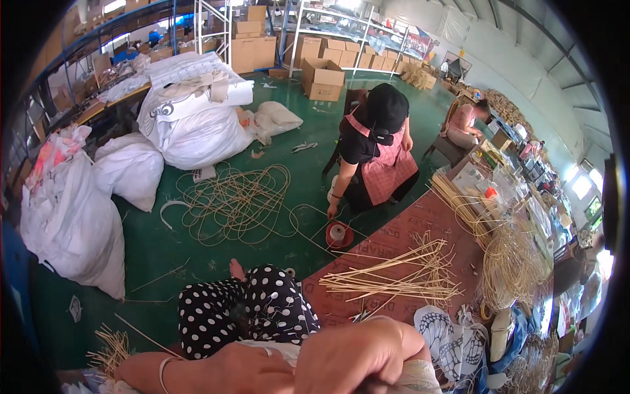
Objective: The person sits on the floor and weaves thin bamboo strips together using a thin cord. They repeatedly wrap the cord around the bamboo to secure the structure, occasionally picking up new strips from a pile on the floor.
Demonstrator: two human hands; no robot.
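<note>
Both my hands are close together at the lower edge, in front of my lap. My right hand (354,354) is very near the camera, with its fingers curled down and closed; what they hold is hidden, though something dark shows beneath. My left hand (243,371) comes in from the left, with a band on its wrist, and reaches behind the right hand. Its fingers are hidden. White cloth (420,377) lies under my right arm. A bundle of thin bamboo strips (110,351) is beside my left forearm, and one long strip slants toward that arm.
Bamboo sticks (400,272) lie on a red board (374,249). Coiled cane (236,200) spreads over the green floor, near white sacks (72,217). A co-worker (377,144) sits ahead, one hand near a red spool (338,234). Printed wing-shaped sheets (449,341) are at my right.
</note>
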